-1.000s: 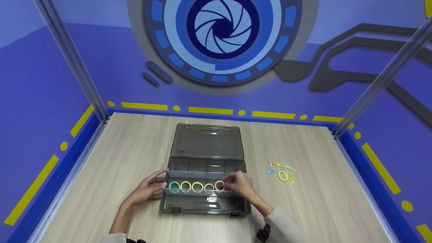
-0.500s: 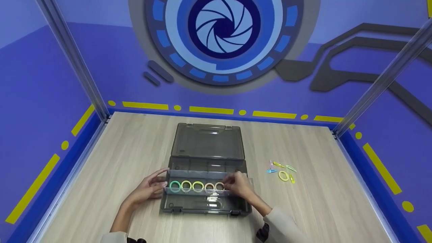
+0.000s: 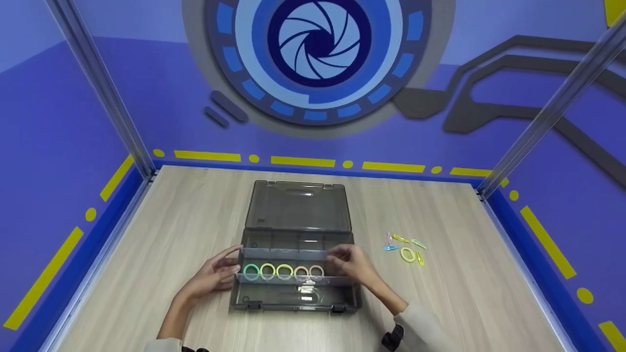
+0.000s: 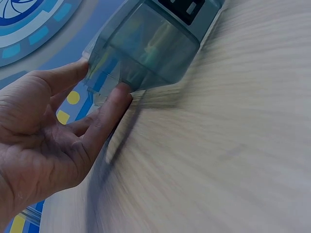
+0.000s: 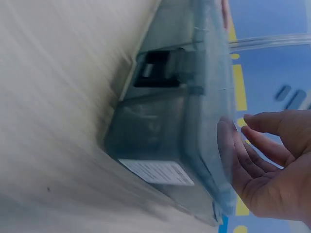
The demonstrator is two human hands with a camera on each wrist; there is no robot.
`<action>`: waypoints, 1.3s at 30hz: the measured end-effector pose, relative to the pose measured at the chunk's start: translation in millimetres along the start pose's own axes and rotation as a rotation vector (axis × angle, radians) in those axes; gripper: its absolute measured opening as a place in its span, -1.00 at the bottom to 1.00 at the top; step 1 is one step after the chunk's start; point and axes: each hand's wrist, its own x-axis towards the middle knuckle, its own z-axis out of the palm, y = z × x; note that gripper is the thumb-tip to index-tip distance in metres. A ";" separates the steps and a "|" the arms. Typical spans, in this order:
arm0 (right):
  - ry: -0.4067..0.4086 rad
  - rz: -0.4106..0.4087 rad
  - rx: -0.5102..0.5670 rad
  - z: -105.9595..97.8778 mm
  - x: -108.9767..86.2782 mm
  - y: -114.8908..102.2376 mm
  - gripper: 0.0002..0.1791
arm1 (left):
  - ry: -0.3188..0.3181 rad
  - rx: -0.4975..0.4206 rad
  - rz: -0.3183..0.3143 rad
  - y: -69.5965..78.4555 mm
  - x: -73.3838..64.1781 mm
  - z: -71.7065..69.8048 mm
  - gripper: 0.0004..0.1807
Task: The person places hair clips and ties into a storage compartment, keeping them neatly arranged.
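Smoky translucent box (image 3: 293, 308) on the wood-grain table (image 3: 195, 205), lid (image 3: 299, 205) folded back on the far side; long dividers run across its width. Five rings (image 3: 278, 272) sit in a row in the middle compartment: teal at the left end, two yellow, then two peach-toned (whether flat or leaning cannot be told)

Left hand (image 3: 210, 278): fingers extended and spread, tips touching the box's left end. Right hand (image 3: 356, 266): over the right end of the middle compartment, just beside the last ring, fingers loosely bent, thumb and fingertips apart in the right wrist view

Right of the box, well apart: yellow ring (image 3: 401, 254), with blue clip (image 3: 391, 248), pink clip (image 3: 390, 238), pale green clip (image 3: 418, 243) and two yellow clips (image 3: 401, 238) near it
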 end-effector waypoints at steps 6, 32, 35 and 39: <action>0.087 0.012 0.070 -18.2 -2.5 8.6 -0.77 | -0.009 -0.018 0.004 0.9 -0.6 -0.5 -0.27; 0.384 0.359 -0.019 -120.2 -47.3 86.1 -0.77 | 0.021 -0.020 -0.055 3.3 0.6 1.9 -0.26; 0.399 0.392 -0.038 -124.0 -49.3 95.4 -0.76 | 0.023 -0.019 -0.060 3.9 0.8 1.7 -0.26; 0.390 0.431 -0.021 -125.7 -53.5 104.5 -0.75 | 0.023 -0.023 -0.075 4.0 -0.6 0.9 -0.26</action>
